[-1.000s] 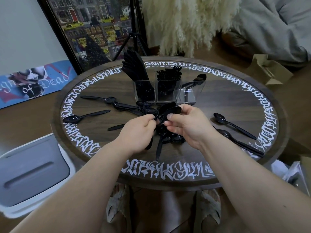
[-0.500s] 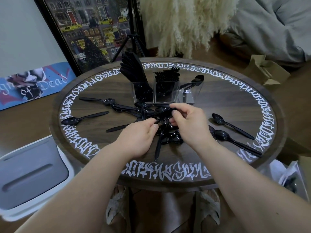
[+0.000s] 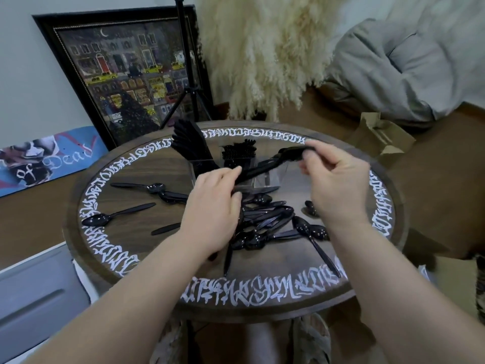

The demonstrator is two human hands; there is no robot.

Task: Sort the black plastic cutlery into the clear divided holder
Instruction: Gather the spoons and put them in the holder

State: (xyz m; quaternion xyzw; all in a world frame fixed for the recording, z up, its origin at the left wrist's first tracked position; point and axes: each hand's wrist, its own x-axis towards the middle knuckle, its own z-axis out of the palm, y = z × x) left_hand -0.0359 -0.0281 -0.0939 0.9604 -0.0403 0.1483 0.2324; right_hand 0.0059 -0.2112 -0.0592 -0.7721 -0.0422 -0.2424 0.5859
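On the round wooden table stands the clear divided holder, with knives fanned in its left part and forks in the middle. My right hand grips the bowl end of a bundle of black spoons, raised over the holder's right part. My left hand pinches the bundle's handle end. Below my hands, a pile of black spoons lies on the table.
Loose spoons lie at the table's left, and another spoon at the right. A framed picture and a tripod stand behind the table. A cardboard box sits at the right and a white bin at the lower left.
Both hands rose from the pile with a bundle of spoons. My right hand went up and right toward the holder. The camera tilted up.
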